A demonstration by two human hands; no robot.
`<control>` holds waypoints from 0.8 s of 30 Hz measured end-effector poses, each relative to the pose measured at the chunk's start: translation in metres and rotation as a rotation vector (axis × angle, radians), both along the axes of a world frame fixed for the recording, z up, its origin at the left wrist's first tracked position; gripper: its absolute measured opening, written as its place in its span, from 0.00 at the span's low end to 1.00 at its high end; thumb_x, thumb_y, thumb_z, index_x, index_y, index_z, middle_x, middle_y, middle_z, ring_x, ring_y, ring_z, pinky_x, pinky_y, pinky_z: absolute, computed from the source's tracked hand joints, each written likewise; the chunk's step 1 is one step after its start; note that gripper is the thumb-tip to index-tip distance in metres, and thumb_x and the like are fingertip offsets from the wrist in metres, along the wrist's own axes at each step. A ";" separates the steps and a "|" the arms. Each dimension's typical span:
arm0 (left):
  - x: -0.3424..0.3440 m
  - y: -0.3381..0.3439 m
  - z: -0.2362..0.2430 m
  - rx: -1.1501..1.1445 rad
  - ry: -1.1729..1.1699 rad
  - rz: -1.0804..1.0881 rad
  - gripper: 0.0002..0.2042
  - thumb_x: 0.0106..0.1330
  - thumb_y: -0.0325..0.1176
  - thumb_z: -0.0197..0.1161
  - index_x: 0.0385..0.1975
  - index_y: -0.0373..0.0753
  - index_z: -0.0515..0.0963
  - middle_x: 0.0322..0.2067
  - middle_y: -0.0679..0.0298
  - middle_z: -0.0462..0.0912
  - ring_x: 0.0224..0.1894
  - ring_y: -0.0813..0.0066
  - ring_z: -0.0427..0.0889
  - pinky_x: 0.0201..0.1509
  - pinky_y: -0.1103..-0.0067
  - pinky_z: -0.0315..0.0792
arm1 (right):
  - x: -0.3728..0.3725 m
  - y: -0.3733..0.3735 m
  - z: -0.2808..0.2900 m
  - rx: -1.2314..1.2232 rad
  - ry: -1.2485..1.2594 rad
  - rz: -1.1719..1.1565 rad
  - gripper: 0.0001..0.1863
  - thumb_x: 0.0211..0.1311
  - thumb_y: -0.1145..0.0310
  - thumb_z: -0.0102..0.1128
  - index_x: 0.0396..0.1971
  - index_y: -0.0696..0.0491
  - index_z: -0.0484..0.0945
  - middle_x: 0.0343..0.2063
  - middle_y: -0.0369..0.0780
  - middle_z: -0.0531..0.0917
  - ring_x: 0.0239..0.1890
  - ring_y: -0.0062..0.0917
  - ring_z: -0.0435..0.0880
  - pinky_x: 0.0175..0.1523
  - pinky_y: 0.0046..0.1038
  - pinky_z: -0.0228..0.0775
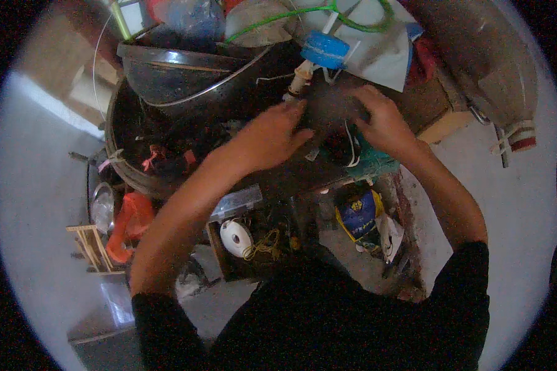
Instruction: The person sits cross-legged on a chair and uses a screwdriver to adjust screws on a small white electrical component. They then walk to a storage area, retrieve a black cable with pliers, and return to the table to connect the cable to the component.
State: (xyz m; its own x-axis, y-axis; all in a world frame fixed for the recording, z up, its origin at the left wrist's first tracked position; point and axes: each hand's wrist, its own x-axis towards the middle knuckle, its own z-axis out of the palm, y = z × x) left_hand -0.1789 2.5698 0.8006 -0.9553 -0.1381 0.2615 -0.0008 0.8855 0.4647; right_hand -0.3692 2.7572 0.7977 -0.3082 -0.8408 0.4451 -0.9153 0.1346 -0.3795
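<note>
My left hand [272, 136] reaches over the cluttered surface with its thumb held apart from the fingers. Its fingertips are partly hidden beside a cream, pipe-like piece [300, 80]. Opposite it, my right hand [384, 120] has its fingers bent around the edge of a blurred dark grey thing [333, 102] between the hands. I cannot make out what that thing is. A roll of blue tape [325, 51] sits just beyond both hands. A white cord [354, 148] hangs below my right hand.
A black bucket [173, 65] with a wire handle stands in a large dark round tub [112, 136]. Green cord [278, 18] runs along the back. Below are a white spool [236, 238], an orange bag [133, 219], a blue and yellow packet [359, 216] and a small wooden frame [93, 247].
</note>
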 end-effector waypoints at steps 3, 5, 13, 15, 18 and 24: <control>-0.002 0.010 0.014 0.000 -0.085 -0.098 0.16 0.68 0.34 0.62 0.53 0.38 0.78 0.52 0.51 0.81 0.54 0.48 0.80 0.59 0.60 0.74 | 0.000 0.025 0.008 -0.133 -0.029 -0.057 0.24 0.59 0.78 0.65 0.58 0.57 0.75 0.48 0.48 0.82 0.50 0.40 0.83 0.58 0.33 0.73; 0.015 0.018 0.024 -0.299 0.157 -0.089 0.15 0.64 0.34 0.64 0.50 0.40 0.79 0.44 0.55 0.83 0.46 0.51 0.82 0.51 0.62 0.76 | 0.010 0.053 0.014 -0.219 -0.126 -0.136 0.22 0.62 0.77 0.65 0.56 0.57 0.76 0.49 0.46 0.83 0.49 0.36 0.84 0.56 0.34 0.75; 0.115 0.078 0.026 -0.176 0.356 -0.515 0.11 0.62 0.32 0.65 0.44 0.42 0.80 0.25 0.66 0.75 0.28 0.61 0.77 0.32 0.68 0.71 | 0.136 0.222 -0.010 -0.309 -0.642 -0.563 0.17 0.67 0.77 0.61 0.56 0.58 0.77 0.43 0.37 0.84 0.41 0.19 0.80 0.45 0.23 0.73; 0.131 0.103 0.018 0.125 0.398 -0.654 0.11 0.63 0.33 0.67 0.44 0.43 0.80 0.24 0.66 0.73 0.27 0.61 0.77 0.32 0.68 0.71 | 0.185 0.253 -0.029 -0.208 -0.740 -0.677 0.17 0.67 0.75 0.61 0.55 0.58 0.78 0.43 0.36 0.84 0.39 0.19 0.80 0.44 0.23 0.73; 0.149 0.127 -0.022 0.466 0.085 -0.774 0.11 0.63 0.34 0.72 0.43 0.41 0.84 0.29 0.63 0.84 0.33 0.62 0.83 0.35 0.69 0.76 | 0.256 0.320 -0.067 -0.172 -0.933 -0.908 0.15 0.67 0.75 0.61 0.53 0.58 0.78 0.39 0.36 0.84 0.39 0.20 0.79 0.45 0.25 0.73; 0.186 0.219 -0.104 0.549 -0.516 -0.701 0.14 0.73 0.42 0.61 0.43 0.37 0.84 0.35 0.57 0.86 0.39 0.56 0.85 0.45 0.66 0.77 | 0.400 0.437 -0.085 0.068 -0.664 -1.190 0.10 0.67 0.72 0.63 0.46 0.57 0.79 0.32 0.38 0.82 0.35 0.22 0.79 0.42 0.28 0.73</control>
State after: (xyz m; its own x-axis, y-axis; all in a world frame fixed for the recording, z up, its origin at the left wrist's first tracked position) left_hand 0.0069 2.7884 0.6965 -0.8454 0.5170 -0.1343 0.1202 0.4290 0.8952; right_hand 0.0304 3.1937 0.7125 -0.9926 0.0672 -0.1009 0.1174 0.7422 -0.6598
